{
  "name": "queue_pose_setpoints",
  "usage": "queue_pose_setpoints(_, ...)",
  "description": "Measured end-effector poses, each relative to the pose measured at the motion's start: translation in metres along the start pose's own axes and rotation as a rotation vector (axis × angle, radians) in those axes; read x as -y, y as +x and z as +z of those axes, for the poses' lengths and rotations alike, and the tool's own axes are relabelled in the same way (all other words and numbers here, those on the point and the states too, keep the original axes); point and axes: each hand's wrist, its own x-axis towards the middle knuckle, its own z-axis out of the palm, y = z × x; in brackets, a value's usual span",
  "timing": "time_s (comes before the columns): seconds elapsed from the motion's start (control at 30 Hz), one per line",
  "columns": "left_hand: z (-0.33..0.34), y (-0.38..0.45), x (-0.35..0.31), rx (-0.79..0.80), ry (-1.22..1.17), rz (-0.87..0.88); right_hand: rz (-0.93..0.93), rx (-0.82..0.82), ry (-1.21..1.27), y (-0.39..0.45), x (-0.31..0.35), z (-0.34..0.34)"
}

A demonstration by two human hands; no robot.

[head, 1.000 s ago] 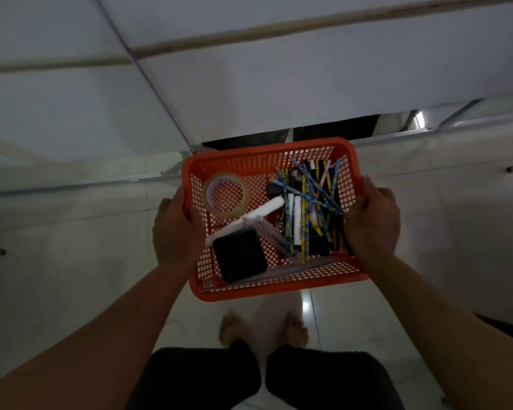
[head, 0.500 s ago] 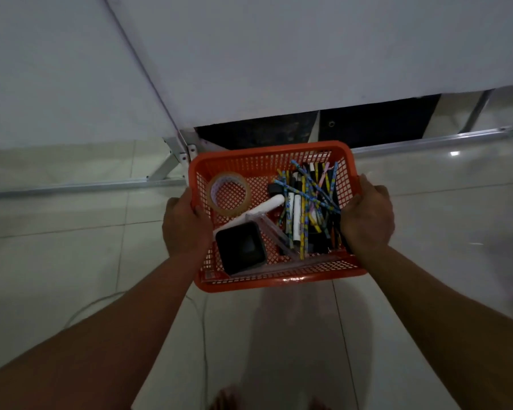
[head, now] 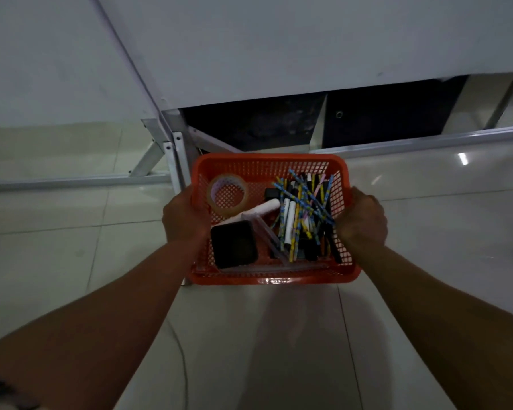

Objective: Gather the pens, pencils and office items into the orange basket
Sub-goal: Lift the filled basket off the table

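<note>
Pale tiled floor (head: 71,261), white desk (head: 279,39) above. Orange basket (head: 274,281) held over floor, left hand (head: 185,217) and right hand (head: 362,220) clenched on its sides. Inside: tape (head: 227,194), black box (head: 234,244), pencils (head: 301,211).

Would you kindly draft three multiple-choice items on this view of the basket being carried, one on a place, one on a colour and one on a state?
1. Where in the basket does the tape roll lie?
A. far left corner
B. near right corner
C. under the pencils

2. What colour is the basket?
A. blue
B. orange
C. green

3. How is the basket held?
A. left hand only
B. resting on the table
C. both hands, one on each side

Answers: 1 A, the roll sits by the far wall on the left. 2 B, its mesh is orange. 3 C, the left hand and right hand grip opposite rims above the floor.
</note>
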Motion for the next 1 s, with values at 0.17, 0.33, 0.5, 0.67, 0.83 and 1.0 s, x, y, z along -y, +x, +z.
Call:
queue_pose_setpoints(0.17,0.010,0.004,0.013,-0.009,-0.012,0.032,-0.013,0.003,0.028,0.020,0.010,0.012)
queue_pose_setpoints(0.33,0.008,0.017,0.015,-0.041,-0.063,0.056,-0.051,0.048,0.066,0.037,0.022,0.025)
queue_pose_setpoints(0.5,0.012,0.025,0.017,-0.017,-0.048,0.084,-0.048,0.047,0.026,0.043,0.025,0.028)
queue_pose_setpoints(0.67,0.020,0.027,0.025,0.059,-0.036,0.005,-0.059,0.068,-0.043,0.041,0.019,0.035)
queue_pose_setpoints(0.83,0.023,0.035,0.026,0.100,0.001,0.037,-0.080,0.046,-0.017,0.052,0.019,0.038)
queue_pose_setpoints(1.0,0.022,0.038,0.014,0.102,0.024,0.043,-0.091,0.064,-0.041,0.055,0.019,0.037)
